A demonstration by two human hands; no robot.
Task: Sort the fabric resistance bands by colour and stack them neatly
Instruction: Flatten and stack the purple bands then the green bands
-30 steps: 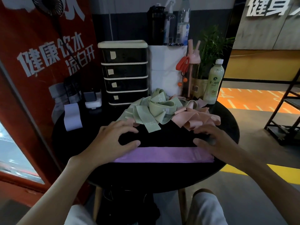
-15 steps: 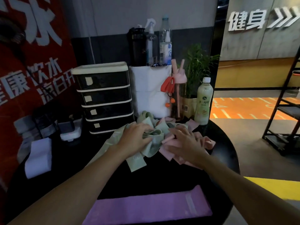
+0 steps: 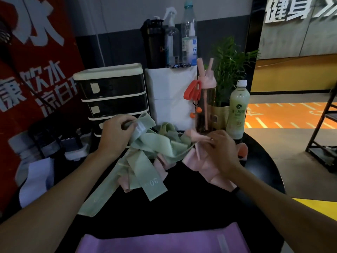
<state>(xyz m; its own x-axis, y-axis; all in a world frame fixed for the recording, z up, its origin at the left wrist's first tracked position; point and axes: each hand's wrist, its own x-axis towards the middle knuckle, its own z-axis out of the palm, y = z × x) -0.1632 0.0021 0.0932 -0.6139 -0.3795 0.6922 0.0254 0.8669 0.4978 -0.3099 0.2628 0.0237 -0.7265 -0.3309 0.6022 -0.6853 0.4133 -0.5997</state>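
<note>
Nearest, flat lilac fabric band [image 3: 160, 240] lies on round black table [image 3: 191, 203]. Mid-table: tangled sage-green fabric bands [image 3: 145, 167] overlapping pale pink fabric bands [image 3: 206, 165]. Left hand [image 3: 114, 136] grips a green band's labelled end, raised. Right hand [image 3: 221, 149] pinches a pink band. Behind, crowding the heap: black-and-cream drawer unit [image 3: 111, 92], white box [image 3: 171, 95], pink-lidded straw bottle [image 3: 206, 106], pale green drink bottle [image 3: 237, 110].

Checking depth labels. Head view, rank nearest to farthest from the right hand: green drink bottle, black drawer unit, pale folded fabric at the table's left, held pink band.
1. pink band: pinched in the right hand itself.
2. green drink bottle: just behind, slightly right.
3. black drawer unit: back left.
4. pale folded fabric: far left edge.
</note>
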